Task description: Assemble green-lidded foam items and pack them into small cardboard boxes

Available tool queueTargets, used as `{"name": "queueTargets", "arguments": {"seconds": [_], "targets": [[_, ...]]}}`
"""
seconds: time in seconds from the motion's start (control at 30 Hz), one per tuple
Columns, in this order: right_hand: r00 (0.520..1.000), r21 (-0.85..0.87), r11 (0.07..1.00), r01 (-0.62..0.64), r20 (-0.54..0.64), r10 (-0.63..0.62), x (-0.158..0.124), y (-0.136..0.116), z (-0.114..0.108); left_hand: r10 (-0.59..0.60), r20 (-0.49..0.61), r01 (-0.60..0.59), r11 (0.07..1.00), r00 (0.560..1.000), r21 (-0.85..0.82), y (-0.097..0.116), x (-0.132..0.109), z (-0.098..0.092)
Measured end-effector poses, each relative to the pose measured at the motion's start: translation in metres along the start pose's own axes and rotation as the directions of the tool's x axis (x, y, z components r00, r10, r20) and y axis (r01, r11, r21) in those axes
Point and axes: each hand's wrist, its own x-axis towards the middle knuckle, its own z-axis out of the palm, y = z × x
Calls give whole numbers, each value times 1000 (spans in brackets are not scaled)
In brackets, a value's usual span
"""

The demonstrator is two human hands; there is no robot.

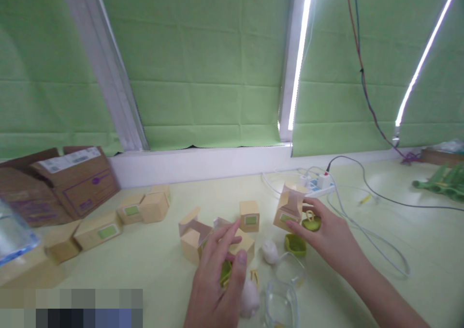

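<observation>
My right hand holds a small open tan box with a green label, and a green round piece with a tan clip rests against its fingers. My left hand is closed round a small green piece just in front of another open tan box. A green lid, a white fluffy ball and a clear plastic case lie between my hands on the pale green table.
Several closed tan boxes lie at the left, beside a brown cardboard carton. A white power strip with cables sits behind my right hand. Green parts lie at the far right.
</observation>
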Motion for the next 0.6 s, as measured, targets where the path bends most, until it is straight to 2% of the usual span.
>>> {"name": "queueTargets", "arguments": {"seconds": [0.07, 0.2, 0.47, 0.6], "targets": [[999, -78, 997, -22, 31, 25, 6, 15, 2, -1, -21, 1, 1000, 1000, 4, 0, 1, 0], [998, -68, 997, -31, 53, 35, 11, 29, 10, 4, -33, -3, 999, 999, 41, 0, 1, 2], [998, 18, 999, -47, 32, 46, 13, 29, 14, -7, 5, 6, 998, 1000, 66, 4, -1, 3], [996, 79, 995, -60, 78, 54, 10, 29, 19, -13, 3, 13, 998, 1000, 67, 7, 1, 2]]}}
